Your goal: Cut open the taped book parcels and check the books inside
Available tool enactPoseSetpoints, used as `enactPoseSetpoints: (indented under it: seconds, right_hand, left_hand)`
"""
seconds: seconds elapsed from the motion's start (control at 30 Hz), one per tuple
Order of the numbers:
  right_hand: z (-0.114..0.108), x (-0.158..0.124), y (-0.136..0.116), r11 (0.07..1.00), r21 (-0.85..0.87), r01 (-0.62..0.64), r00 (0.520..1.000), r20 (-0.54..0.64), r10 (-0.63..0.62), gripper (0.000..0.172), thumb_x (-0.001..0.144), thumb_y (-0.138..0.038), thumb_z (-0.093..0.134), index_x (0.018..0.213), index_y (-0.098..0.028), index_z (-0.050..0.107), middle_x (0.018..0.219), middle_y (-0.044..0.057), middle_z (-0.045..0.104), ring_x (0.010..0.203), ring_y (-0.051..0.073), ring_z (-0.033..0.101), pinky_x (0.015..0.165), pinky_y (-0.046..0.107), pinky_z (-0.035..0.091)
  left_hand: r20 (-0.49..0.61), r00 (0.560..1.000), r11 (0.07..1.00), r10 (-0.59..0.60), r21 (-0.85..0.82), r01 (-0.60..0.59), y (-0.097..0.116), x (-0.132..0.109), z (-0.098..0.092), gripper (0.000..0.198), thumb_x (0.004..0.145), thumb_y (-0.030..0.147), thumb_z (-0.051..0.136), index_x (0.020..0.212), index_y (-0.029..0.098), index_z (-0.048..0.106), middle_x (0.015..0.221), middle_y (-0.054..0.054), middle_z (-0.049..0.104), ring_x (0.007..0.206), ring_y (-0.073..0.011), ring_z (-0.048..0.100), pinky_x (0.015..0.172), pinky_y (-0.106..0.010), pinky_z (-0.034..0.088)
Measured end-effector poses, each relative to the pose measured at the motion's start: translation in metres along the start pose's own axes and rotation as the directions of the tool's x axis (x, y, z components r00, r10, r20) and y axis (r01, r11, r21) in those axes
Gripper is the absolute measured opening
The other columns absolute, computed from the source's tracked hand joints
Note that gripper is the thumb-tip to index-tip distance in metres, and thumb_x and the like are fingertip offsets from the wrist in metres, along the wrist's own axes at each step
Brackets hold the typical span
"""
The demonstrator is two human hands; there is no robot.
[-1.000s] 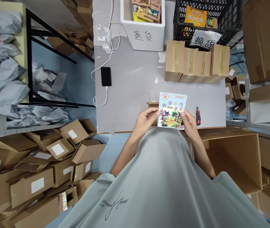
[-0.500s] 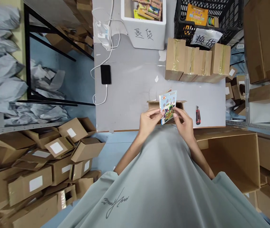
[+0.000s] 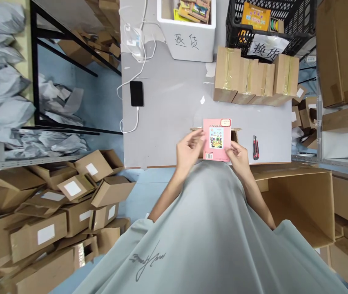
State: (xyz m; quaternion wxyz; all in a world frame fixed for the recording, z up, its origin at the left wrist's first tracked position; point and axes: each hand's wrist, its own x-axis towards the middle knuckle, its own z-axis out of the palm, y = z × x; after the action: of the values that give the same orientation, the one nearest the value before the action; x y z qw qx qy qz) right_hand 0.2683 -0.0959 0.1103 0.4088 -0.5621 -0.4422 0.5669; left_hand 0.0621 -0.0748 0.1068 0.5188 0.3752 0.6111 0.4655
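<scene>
A small picture book (image 3: 217, 141) is held up above the table edge, its pink back cover with a barcode and a small colour picture facing me. My right hand (image 3: 239, 158) pinches its lower right corner, thumb on the cover. At the left edge of the book is my left hand (image 3: 189, 150), fingers apart and fingertips beside or lightly touching the edge. Behind the book stands an open cardboard box (image 3: 235, 134), mostly hidden by it. To the right lies a red and black utility knife (image 3: 255, 148).
Several taped cartons (image 3: 227, 75) stand in a row at the back right, before a black crate (image 3: 235, 36). A white foam bin (image 3: 189, 45) holds books. A phone (image 3: 136, 94) lies on its cable. A large open carton (image 3: 299, 204) is at my right; discarded boxes (image 3: 45, 234) pile up left.
The book has been turned over from its light blue front cover to its pink back. My left hand has loosened its grip and shifted slightly left, while my right still holds the book.
</scene>
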Motion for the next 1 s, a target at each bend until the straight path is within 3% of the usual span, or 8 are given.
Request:
enactPoseSetpoints:
  seconds: [0.07,0.17,0.23,0.4,0.57,0.77,0.87,1.0]
  right_hand:
    - [-0.005,-0.002,-0.005,0.999,0.03,-0.02,1.0,-0.001,0.02,0.045,0.098,-0.064,0.078,0.118,-0.025,0.087,0.122,0.006,0.089,0.109,0.029,0.084,0.098,0.043,0.071]
    - [-0.007,-0.005,-0.009,0.996,0.076,-0.041,0.999,0.004,0.041,0.047,0.096,-0.066,0.08,0.118,-0.025,0.087,0.123,0.006,0.089,0.109,0.03,0.084,0.098,0.045,0.071]
    - [-0.007,-0.005,-0.009,0.995,0.091,-0.044,0.999,0.018,0.043,0.05,0.095,-0.069,0.08,0.118,-0.025,0.087,0.122,0.006,0.089,0.11,0.03,0.084,0.1,0.047,0.071]
    - [-0.006,-0.002,-0.004,0.997,0.072,-0.022,1.0,0.02,0.021,0.058,0.094,-0.072,0.083,0.13,-0.027,0.081,0.132,0.009,0.087,0.121,0.031,0.083,0.109,0.05,0.069]
    - [-0.011,-0.001,-0.003,0.994,0.053,0.101,0.992,-0.082,-0.096,0.04,0.096,-0.062,0.086,0.119,-0.029,0.083,0.126,0.008,0.088,0.124,0.029,0.082,0.117,0.05,0.065]
    - [-0.018,-0.004,-0.018,0.956,-0.079,0.284,0.946,-0.143,-0.292,0.011,0.102,-0.046,0.083,0.108,-0.04,0.091,0.135,0.002,0.085,0.135,0.03,0.077,0.121,0.059,0.061]
    - [-0.02,-0.004,-0.024,0.95,-0.103,0.295,0.943,-0.132,-0.307,0.012,0.103,-0.045,0.082,0.109,-0.042,0.092,0.133,0.001,0.085,0.131,0.029,0.077,0.116,0.059,0.064]
    - [-0.023,-0.004,-0.027,0.955,-0.138,0.264,0.957,-0.088,-0.277,0.017,0.103,-0.047,0.08,0.111,-0.037,0.091,0.132,0.004,0.086,0.13,0.029,0.077,0.112,0.053,0.064]
  left_hand:
    - [-0.005,1.0,1.0,0.014,0.014,-0.014,-0.001,0.008,-0.009,0.064,0.082,0.068,0.098,0.126,0.022,0.089,0.125,-0.012,0.088,0.091,-0.0214,0.079,0.077,-0.032,0.063]
    - [0.224,0.973,0.996,-0.06,-0.058,0.074,0.001,0.011,-0.017,0.062,0.08,0.074,0.096,0.112,0.022,0.092,0.113,-0.012,0.089,0.09,-0.0245,0.079,0.08,-0.035,0.065]
    - [0.3,0.95,0.989,-0.084,-0.09,0.116,0.003,0.008,-0.017,0.058,0.08,0.075,0.096,0.105,0.023,0.093,0.104,-0.011,0.089,0.085,-0.0248,0.079,0.082,-0.038,0.067]
    - [0.248,0.967,0.99,-0.062,-0.104,0.091,0.001,0.003,-0.015,0.054,0.08,0.072,0.098,0.105,0.024,0.093,0.103,-0.01,0.089,0.094,-0.0268,0.08,0.091,-0.041,0.067]
    - [0.192,0.967,0.985,0.167,0.006,-0.172,0.001,0.006,-0.019,0.042,0.089,0.067,0.093,0.106,0.029,0.095,0.107,-0.009,0.087,0.1,-0.025,0.078,0.081,-0.036,0.062]
    - [0.277,0.841,0.856,0.464,0.106,-0.507,0.016,0.009,-0.028,0.02,0.105,0.054,0.081,0.109,0.04,0.094,0.125,-0.008,0.087,0.115,-0.0278,0.077,0.089,-0.044,0.064]
    - [0.281,0.822,0.839,0.495,0.093,-0.537,0.02,0.008,-0.03,0.015,0.106,0.05,0.081,0.11,0.042,0.094,0.122,-0.007,0.088,0.112,-0.0267,0.078,0.093,-0.046,0.064]
    - [0.259,0.868,0.887,0.423,0.078,-0.456,0.02,0.003,-0.029,0.02,0.102,0.052,0.086,0.111,0.036,0.094,0.115,-0.009,0.088,0.102,-0.0252,0.079,0.076,-0.037,0.061]
